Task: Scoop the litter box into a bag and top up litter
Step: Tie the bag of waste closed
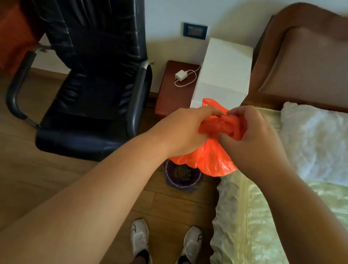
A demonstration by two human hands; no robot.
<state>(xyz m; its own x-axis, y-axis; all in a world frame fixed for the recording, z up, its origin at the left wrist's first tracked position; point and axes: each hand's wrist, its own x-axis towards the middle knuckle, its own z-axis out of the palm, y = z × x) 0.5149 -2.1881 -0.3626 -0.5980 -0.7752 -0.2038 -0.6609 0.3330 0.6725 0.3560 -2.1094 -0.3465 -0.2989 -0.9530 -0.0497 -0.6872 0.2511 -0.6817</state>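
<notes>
An orange plastic bag (212, 155) hangs in front of me at mid-frame. My left hand (182, 130) grips its bunched top from the left. My right hand (255, 139) grips the same crumpled top from the right, fingers curled into the plastic. One bag handle loop sticks up behind my fingers. Directly below the bag, on the wooden floor, sits a small purple container (182, 176) with dark brown granular contents; the bag hides its upper edge.
A black office chair (86, 78) stands to the left. A dark red nightstand (174, 91) holds a white charger (181, 75) and a tall white box (224, 74). The bed (291, 217) with a white pillow (329, 141) fills the right. My white shoes (165, 241) stand on the floor.
</notes>
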